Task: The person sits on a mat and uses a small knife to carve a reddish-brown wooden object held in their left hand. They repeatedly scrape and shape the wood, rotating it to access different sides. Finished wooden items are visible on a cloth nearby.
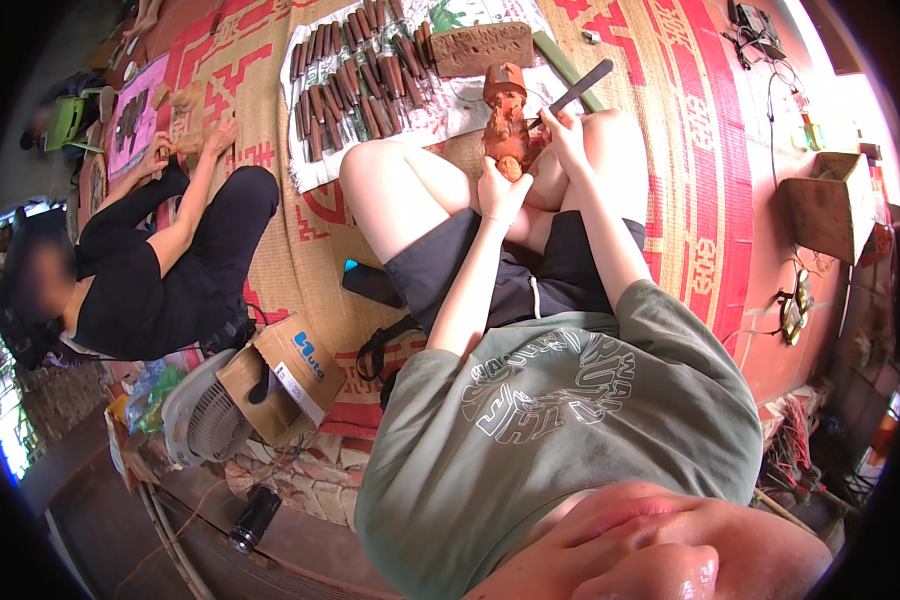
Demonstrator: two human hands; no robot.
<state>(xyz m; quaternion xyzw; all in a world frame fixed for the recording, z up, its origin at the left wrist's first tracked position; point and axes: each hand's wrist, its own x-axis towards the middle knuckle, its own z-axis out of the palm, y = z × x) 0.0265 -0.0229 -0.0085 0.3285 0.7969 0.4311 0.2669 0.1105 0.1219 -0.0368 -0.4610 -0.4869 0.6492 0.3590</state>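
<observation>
Between my bent knees stands a reddish-brown carved wooden figure (pixel 507 120), its wider block end pointing away from me. My left hand (pixel 502 190) is closed around its near, rounded end. At the figure's right side, my right hand (pixel 565 138) grips a long, flat, dark tool (pixel 582 86) that looks like a file. The tool's broad end points up and to the right. Its other end lies by the figure, and I cannot tell if it touches the wood. Beyond my knees, several wooden-handled carving tools (pixel 355 85) lie in rows on a white cloth (pixel 310 175).
A carved wooden block (pixel 483 50) and a green bar (pixel 570 72) lie past the figure. Left of me, another person (pixel 170 240) sits working on a pale carving (pixel 185 100). A phone (pixel 372 284), cardboard box (pixel 282 380) and fan (pixel 205 410) are nearby. A wooden box (pixel 828 205) stands right.
</observation>
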